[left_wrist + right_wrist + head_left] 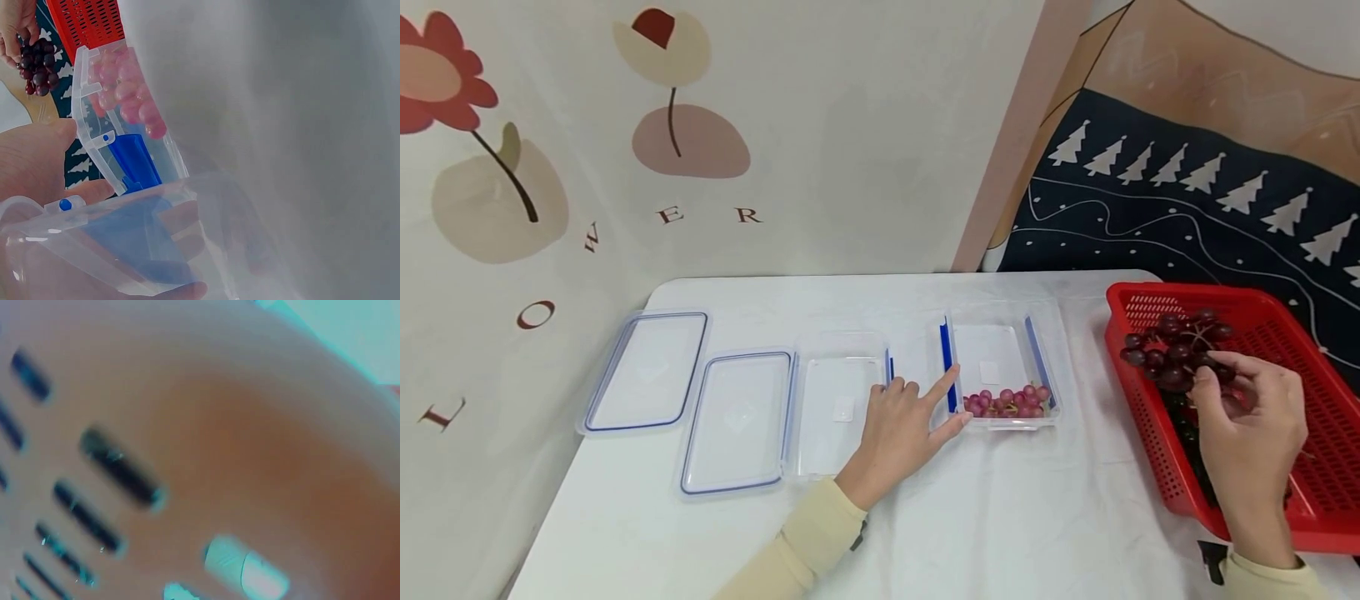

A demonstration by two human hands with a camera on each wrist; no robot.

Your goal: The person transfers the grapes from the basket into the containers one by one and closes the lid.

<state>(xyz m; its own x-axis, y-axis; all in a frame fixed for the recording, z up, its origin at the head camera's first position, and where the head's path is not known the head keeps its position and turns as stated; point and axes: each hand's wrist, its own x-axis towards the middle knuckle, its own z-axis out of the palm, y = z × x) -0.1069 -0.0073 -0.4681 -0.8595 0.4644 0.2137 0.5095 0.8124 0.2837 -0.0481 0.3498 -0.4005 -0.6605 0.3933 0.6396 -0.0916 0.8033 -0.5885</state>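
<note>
Above the red basket (1326,467), my right hand (1255,425) pinches a bunch of dark grapes (1180,350) between thumb and fingers. That bunch also hangs from the hand in the left wrist view, as dark grapes (39,67). My left hand (898,425) stretches its thumb and index finger to the near left corner of a clear container (988,346) with blue clips. A row of pink grapes (1009,403) lies along that container's near side. Green grapes (1183,433) show partly in the basket, below my right hand. The right wrist view is blurred and mostly skin.
A second clear container (831,425) stands under and left of my left hand. Two clear lids with blue seals, a near lid (741,421) and a far lid (647,371), lie further left. A patterned wall covering (880,133) rises behind the white table (1000,533).
</note>
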